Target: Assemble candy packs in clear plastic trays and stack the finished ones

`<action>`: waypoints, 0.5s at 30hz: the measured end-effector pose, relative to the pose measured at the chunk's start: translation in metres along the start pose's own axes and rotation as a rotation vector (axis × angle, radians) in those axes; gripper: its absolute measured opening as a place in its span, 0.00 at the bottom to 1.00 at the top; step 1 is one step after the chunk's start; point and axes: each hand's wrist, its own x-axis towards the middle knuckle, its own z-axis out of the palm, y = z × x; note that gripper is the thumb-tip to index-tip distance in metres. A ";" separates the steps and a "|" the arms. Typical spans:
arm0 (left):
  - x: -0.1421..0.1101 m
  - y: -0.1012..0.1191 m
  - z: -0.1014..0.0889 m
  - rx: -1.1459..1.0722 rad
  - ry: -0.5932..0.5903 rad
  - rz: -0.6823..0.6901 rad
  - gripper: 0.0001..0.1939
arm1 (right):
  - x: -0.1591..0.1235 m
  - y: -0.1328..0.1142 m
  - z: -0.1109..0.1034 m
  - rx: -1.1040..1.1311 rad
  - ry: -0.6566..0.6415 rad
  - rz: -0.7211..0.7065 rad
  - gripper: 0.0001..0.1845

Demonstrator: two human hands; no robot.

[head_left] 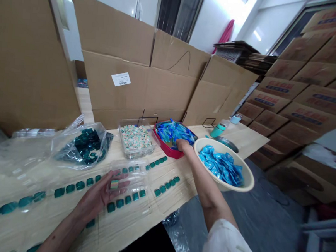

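My left hand (100, 193) is low over the clear plastic tray (146, 213), fingers reaching forward. A small striped block (114, 184) sits in its fingers; the clear plastic partly blurs the fingertips. Green faceted pieces (127, 199) lie in rows in the tray on both sides of the hand. My right hand (183, 145) dips into the near side of a red tray (170, 151) of slim blue packets (175, 132). Its fingers are bent together among the packets, and what they hold is hidden.
A cream basin (249, 183) of blue packets stands right of the red tray. A clear box (133, 154) of striped blocks and a bag (86, 143) of green pieces stand left. Cardboard (170, 91) walls the table's back. Stacked cartons (300, 101) are at right.
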 end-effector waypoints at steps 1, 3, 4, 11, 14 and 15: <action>0.000 0.000 0.000 0.005 0.003 0.005 0.12 | 0.001 0.002 -0.001 0.002 0.011 0.001 0.10; 0.000 0.000 0.000 0.011 -0.002 0.013 0.12 | 0.003 0.003 -0.006 -0.020 0.036 0.039 0.06; 0.000 0.000 0.000 0.010 -0.008 0.017 0.12 | 0.003 0.001 -0.009 -0.021 0.052 0.040 0.08; -0.002 -0.004 -0.001 -0.022 -0.072 0.056 0.11 | -0.050 -0.081 0.010 0.617 0.107 -0.176 0.16; -0.002 -0.003 0.000 -0.032 -0.108 0.067 0.12 | -0.088 -0.120 0.038 0.818 -0.052 -0.207 0.16; -0.003 -0.002 0.000 -0.031 -0.116 0.065 0.13 | -0.097 -0.129 0.047 0.825 -0.085 -0.200 0.17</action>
